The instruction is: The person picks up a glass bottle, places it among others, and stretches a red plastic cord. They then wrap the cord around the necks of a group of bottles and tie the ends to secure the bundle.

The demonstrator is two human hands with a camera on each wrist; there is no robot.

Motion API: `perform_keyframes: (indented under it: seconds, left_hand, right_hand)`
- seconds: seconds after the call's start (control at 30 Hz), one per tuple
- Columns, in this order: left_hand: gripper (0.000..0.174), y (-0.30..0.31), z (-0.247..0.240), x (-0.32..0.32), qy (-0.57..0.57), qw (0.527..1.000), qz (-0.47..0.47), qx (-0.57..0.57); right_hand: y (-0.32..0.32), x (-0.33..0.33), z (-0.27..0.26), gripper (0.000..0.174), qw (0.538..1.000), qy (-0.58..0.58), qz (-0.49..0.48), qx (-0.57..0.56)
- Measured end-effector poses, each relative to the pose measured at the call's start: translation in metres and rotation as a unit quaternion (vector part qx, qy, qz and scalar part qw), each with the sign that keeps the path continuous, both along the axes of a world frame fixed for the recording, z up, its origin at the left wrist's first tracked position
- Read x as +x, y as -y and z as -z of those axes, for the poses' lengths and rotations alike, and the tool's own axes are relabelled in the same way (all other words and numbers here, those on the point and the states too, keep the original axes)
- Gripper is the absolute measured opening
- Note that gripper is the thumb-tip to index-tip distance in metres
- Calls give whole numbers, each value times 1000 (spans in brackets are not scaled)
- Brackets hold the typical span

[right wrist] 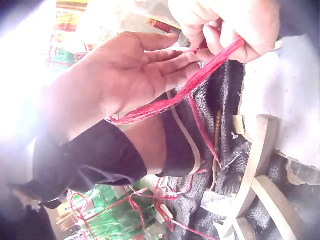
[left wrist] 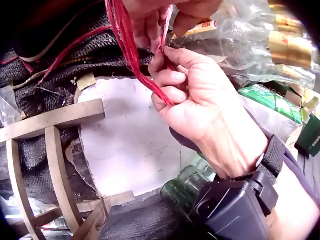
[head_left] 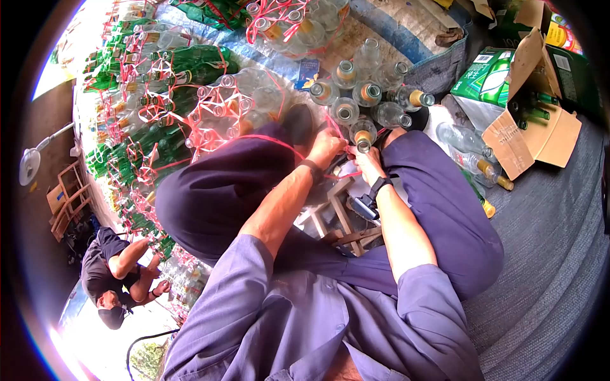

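Observation:
Between the knees, my left hand [head_left: 327,147] and right hand [head_left: 368,164] meet at a red plastic string [head_left: 334,176], close to a group of clear glass bottles [head_left: 345,111]. In the left wrist view my right hand [left wrist: 197,95] curls its fingers round the red string [left wrist: 131,52], and my left hand [left wrist: 190,9] is partly cut off at the top. The right wrist view has my left hand [right wrist: 132,75] with long, nearly straight fingers around a thin strand; a thicker length [right wrist: 200,77] crosses its palm side to my right hand [right wrist: 245,25].
Tied bundles of green bottles [head_left: 190,63] and clear bottles [head_left: 254,95] stand at the left. A wooden stool frame [head_left: 343,216] lies below the hands. Open cartons [head_left: 527,140] and lying bottles [head_left: 467,136] are at the right. Another person [head_left: 111,267] sits at far left.

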State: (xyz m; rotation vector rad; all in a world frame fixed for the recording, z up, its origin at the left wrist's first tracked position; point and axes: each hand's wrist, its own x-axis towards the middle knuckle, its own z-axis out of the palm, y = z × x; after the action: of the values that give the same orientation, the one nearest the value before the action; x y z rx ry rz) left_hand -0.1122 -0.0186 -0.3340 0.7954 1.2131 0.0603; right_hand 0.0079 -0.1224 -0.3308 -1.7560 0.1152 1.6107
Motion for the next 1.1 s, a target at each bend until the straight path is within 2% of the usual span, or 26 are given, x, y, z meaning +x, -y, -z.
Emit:
perform_keyframes:
  seconds: [0.17, 0.2, 0.23, 0.33, 0.37, 0.4, 0.43, 0.47, 0.5, 0.63, 0.7, 0.83, 0.9, 1.03, 1.1]
  left_hand:
    - [27, 2, -6, 4, -6, 1000, -30, -1]
    - [25, 3, -7, 4, -1, 999, -44, -1]
    - [25, 2, -7, 3, -2, 999, -44, -1]
    - [23, 3, 10, -9, 53, 998, -14, -6]
    - [23, 9, 37, -19, 84, 989, 60, 104]
    - [23, 8, 37, -20, 112, 962, 133, 212]
    - [23, 9, 37, -19, 112, 962, 133, 212]
    - [23, 2, 10, -8, 75, 991, 55, 91]
    - [23, 0, -1, -2, 37, 999, -23, -33]
    - [24, 5, 3, 2, 18, 999, -24, 30]
    - [23, 5, 2, 3, -38, 997, 20, 67]
    - [21, 5, -3, 5, -33, 997, -5, 65]
    - [20, 3, -17, 9, 8, 997, -77, 12]
    - [19, 7, 17, 0, -23, 997, -31, 66]
    - [17, 4, 11, 0, -59, 998, -13, -1]
  right_hand:
    - [-4, -1, -9, 20, 1000, -1, 4, 10]
    - [-4, -2, -12, 18, 999, -4, 28, 33]
    - [-5, -3, -16, 17, 997, -7, 53, 56]
    - [-3, -3, -6, 14, 998, -18, 42, 43]
    - [-3, -3, -6, 14, 998, -18, 42, 43]
    - [-3, -2, -6, 12, 997, -51, 55, 35]
    - [-3, -2, -5, 11, 994, -85, 68, 27]
    - [-4, -1, -4, 11, 994, -85, 67, 27]
    - [-4, 1, -3, 11, 992, -105, 67, 17]
    - [-5, 4, -2, 11, 982, -168, 86, -14]
    - [-1, 5, 6, 12, 976, -193, 95, -8]
    - [5, 8, 13, 14, 959, -253, 123, 15]
    - [2, 5, 10, 10, 956, -255, 146, 20]
    - [-1, 2, 9, 6, 954, -250, 166, 15]
    - [-1, -1, 5, 6, 959, -222, 173, 16]
